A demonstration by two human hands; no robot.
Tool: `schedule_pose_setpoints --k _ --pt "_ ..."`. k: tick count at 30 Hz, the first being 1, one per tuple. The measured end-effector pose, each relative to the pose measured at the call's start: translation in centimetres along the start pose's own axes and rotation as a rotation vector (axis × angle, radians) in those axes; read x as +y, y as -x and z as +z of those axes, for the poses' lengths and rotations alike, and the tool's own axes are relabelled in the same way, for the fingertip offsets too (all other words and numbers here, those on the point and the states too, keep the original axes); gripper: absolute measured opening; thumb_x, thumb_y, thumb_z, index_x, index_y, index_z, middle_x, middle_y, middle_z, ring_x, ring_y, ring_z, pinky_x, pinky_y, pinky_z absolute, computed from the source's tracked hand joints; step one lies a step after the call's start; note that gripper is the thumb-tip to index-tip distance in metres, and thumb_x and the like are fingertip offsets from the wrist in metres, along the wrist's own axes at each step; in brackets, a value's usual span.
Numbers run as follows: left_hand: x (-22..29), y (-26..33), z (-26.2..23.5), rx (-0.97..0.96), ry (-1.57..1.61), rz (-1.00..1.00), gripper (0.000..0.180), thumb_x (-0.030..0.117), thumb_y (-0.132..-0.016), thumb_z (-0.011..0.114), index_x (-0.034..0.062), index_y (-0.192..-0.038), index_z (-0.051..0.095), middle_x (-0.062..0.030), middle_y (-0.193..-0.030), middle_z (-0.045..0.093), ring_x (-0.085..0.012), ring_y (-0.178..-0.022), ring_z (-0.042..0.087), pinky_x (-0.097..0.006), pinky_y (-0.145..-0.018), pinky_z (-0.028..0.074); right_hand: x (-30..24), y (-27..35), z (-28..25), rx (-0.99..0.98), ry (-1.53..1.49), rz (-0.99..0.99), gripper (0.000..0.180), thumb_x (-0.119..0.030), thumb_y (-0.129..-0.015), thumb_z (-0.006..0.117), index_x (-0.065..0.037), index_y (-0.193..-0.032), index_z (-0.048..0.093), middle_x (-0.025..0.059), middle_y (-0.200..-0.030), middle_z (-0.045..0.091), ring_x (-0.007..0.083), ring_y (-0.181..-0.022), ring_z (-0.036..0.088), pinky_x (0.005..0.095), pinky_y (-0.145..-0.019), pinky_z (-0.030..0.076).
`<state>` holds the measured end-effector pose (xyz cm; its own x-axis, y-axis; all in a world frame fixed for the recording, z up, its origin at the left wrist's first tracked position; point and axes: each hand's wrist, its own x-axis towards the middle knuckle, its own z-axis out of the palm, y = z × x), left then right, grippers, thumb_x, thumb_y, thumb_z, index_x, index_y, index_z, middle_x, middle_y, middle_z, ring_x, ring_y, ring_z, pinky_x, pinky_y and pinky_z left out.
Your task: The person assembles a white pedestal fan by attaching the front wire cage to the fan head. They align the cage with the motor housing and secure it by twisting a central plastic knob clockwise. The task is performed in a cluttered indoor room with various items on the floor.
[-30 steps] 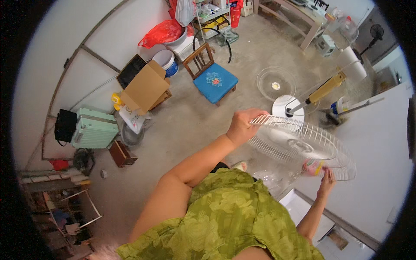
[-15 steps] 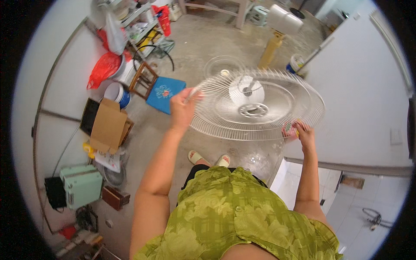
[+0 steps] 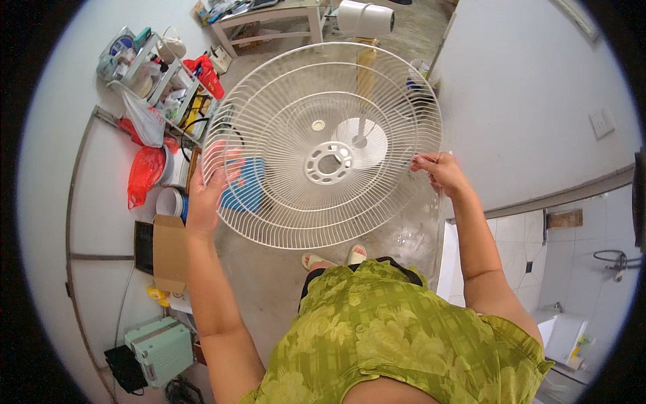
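A white round fan grille (image 3: 330, 146), with thin radiating wires and a slotted centre ring, is held up in front of me, its face turned toward me. My left hand (image 3: 206, 202) grips its left rim, fingers passing behind the wires. On the opposite rim my right hand (image 3: 443, 174) is closed, fingertips curled inward over the edge. Behind the wires, on the floor, show a white disc (image 3: 371, 147) with a short stem and a faint clear ring around a small pale piece.
Through the grille's left side shows a blue chair seat (image 3: 247, 185). A cardboard box (image 3: 169, 252), mint case (image 3: 161, 350) and loaded shelf rack (image 3: 165, 91) line the left wall. Ahead stand a white cylinder (image 3: 363, 19) on a yellowish post and a table (image 3: 269, 20). A doorway opens right.
The grille has tilted from nearly flat to facing me and shifted left. Both hands have moved with it, the left one leftward and lower, the right one up and slightly left. My view has turned too.
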<state>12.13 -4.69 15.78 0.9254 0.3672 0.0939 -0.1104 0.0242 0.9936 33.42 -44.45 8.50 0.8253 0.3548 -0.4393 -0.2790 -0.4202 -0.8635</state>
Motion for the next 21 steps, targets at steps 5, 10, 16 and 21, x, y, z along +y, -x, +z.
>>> schedule_pose_setpoints --k 5,10,16,21 --pt "0.1 0.3 -1.0 0.102 0.053 -0.082 0.044 0.033 -0.094 0.045 0.0059 -0.129 0.039 -0.0166 -0.116 0.055 -0.0263 -0.102 0.058 -0.037 -0.084 0.05 -0.7 -0.2 0.4 -0.027 0.063 -0.088 0.026 -0.025 -0.086 0.059 -0.006 -0.102 0.066 0.0014 -0.081 0.068 0.0027 -0.055 0.04 0.0194 -0.05 0.033" --pt "-0.4 1.3 -1.8 0.18 0.029 -0.027 0.045 0.032 -0.094 0.046 0.0036 -0.128 0.04 -0.0192 -0.114 0.056 -0.0274 -0.099 0.059 -0.039 -0.083 0.051 -1.4 -0.3 0.8 -0.052 0.107 -0.246 0.027 -0.024 -0.086 0.058 -0.003 -0.102 0.065 0.0008 -0.08 0.067 0.0035 -0.06 0.045 0.0206 -0.056 0.036" --pt "-0.1 3.3 -2.3 0.305 -0.006 -0.003 0.042 0.029 -0.094 0.047 -0.0027 -0.121 0.045 -0.0169 -0.109 0.058 -0.0244 -0.096 0.061 -0.037 -0.083 0.051 -5.7 1.7 3.0 0.037 0.11 -0.198 0.023 -0.011 -0.085 0.057 0.005 -0.1 0.063 0.0068 -0.083 0.066 0.0128 -0.078 0.06 0.025 -0.078 0.043" --pt "-2.0 2.5 -4.3 0.355 0.029 -0.096 0.038 0.029 -0.094 0.048 -0.0038 -0.111 0.054 -0.0149 -0.104 0.062 -0.0236 -0.094 0.062 -0.036 -0.082 0.051 -1.8 -3.8 3.6 -0.133 0.088 -0.345 0.023 -0.014 -0.086 0.058 0.003 -0.099 0.064 0.0046 -0.081 0.066 0.0101 -0.07 0.056 0.0244 -0.066 0.044"
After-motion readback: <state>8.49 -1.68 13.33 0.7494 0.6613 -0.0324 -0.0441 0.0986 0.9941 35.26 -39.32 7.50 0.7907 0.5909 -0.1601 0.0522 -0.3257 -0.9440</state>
